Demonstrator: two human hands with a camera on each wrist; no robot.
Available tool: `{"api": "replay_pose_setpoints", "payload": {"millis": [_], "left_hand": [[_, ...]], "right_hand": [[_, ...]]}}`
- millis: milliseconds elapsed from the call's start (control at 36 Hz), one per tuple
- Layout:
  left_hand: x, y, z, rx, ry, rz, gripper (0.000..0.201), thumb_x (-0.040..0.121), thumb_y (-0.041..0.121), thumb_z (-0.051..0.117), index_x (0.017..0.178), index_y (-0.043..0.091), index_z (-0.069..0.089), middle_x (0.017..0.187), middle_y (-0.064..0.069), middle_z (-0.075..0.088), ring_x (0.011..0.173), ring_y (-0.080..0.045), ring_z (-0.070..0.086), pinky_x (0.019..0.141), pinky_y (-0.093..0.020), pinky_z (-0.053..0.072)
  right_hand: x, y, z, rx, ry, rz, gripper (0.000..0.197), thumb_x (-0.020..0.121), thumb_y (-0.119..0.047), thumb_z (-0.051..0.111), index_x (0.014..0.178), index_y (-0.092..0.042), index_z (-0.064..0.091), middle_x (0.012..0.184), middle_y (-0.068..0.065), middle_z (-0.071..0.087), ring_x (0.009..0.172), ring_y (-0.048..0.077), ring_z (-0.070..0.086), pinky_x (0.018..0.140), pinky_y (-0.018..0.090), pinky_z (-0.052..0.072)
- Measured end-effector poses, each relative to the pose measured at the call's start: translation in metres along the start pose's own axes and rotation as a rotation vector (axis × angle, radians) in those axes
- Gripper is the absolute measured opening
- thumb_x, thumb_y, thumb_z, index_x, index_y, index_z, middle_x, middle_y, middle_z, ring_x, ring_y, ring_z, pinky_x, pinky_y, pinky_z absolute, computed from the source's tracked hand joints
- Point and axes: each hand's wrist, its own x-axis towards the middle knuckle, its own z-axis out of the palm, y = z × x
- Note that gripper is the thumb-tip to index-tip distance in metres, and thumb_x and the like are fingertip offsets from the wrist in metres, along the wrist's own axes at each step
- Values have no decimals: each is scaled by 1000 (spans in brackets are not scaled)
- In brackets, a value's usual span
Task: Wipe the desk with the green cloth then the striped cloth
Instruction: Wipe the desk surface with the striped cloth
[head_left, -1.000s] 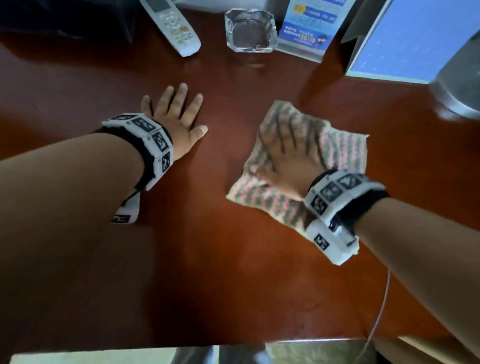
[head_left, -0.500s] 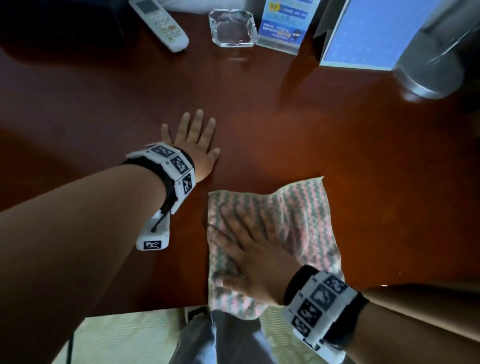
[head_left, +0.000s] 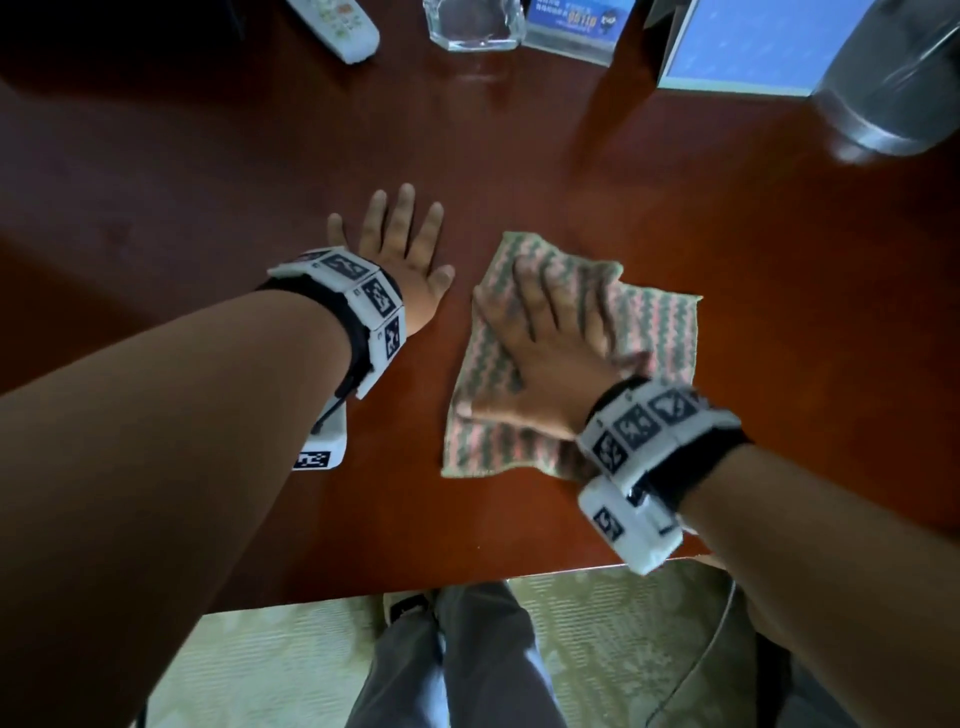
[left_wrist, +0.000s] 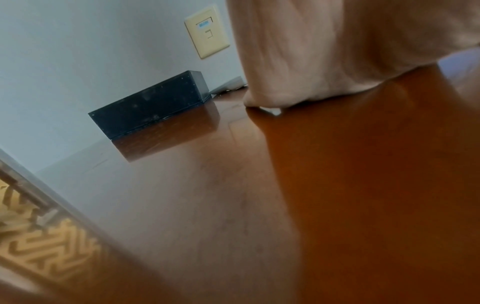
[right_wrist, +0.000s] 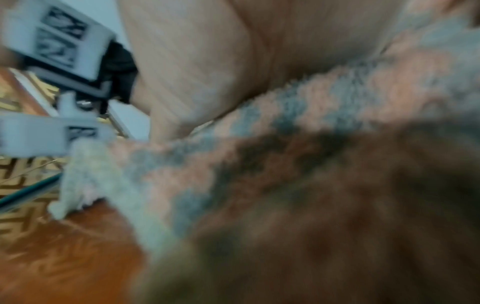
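Observation:
The striped cloth (head_left: 654, 332), pink and green, lies flat on the dark red-brown desk (head_left: 623, 171). My right hand (head_left: 545, 332) presses on it with fingers straight and spread, palm down. In the right wrist view the striped cloth (right_wrist: 311, 107) fills the blurred picture under the palm. My left hand (head_left: 400, 249) lies flat on the bare desk just left of the cloth, fingers spread and holding nothing. In the left wrist view the palm (left_wrist: 324, 51) rests on the glossy desk (left_wrist: 337, 205). No green cloth is in view.
Along the desk's far side stand a white remote (head_left: 337, 21), a glass ashtray (head_left: 472, 23), a blue card stand (head_left: 571, 26), a blue-faced panel (head_left: 748, 47) and a metal cylinder (head_left: 893, 78). A black box (left_wrist: 150, 105) sits by the wall. The desk's near edge (head_left: 467, 584) runs close below my wrists.
My right hand slid the striped cloth toward the near edge and then away again, to the right. The left hand stayed flat on the desk.

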Motion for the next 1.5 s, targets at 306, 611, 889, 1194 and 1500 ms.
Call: {"api": "replay_pose_setpoints", "payload": {"millis": [306,611,889,1194,1500], "left_hand": [[4,-5,8,10,75,30,59,98,51,12,148,34,-13,155,5,-24,143,-18,-20,113,-54,-9],[2,2,0,47,9,-30,59,98,50,12,147,33,-18,153,5,-29,142,-18,-24,113,-52,-10],[6,21,-34,180,44,-85,55,98,50,22,146,25,17,157,-1,1,145,-22,-9,113,-59,-4],[42,81,-37,-17,31,-40,62,98,53,18,148,34,-13,154,4,-27,142,-19,-23,112,-57,-10],[54,88,-26,-17,-37,-66,62,96,56,13,146,36,-18,152,3,-33,141,-21,-27,111,-58,-9]], "right_hand": [[-81,-37,63,6,34,-252,95,72,-79,37,149,-42,-6,158,3,-20,143,27,-24,109,58,-13],[-126,3,75,-51,22,-293,87,78,-42,62,150,-40,13,161,0,1,147,26,2,110,55,4],[-133,82,46,-9,-81,-97,76,88,-70,31,127,-61,-34,142,-17,-47,130,12,-46,109,43,-24],[-114,88,34,-5,-131,-105,67,90,-68,20,126,-57,-36,138,-14,-53,126,16,-51,100,45,-33],[-78,97,18,-41,-162,-105,65,89,-71,10,137,-50,-28,137,-11,-53,128,18,-48,103,51,-29]]}}
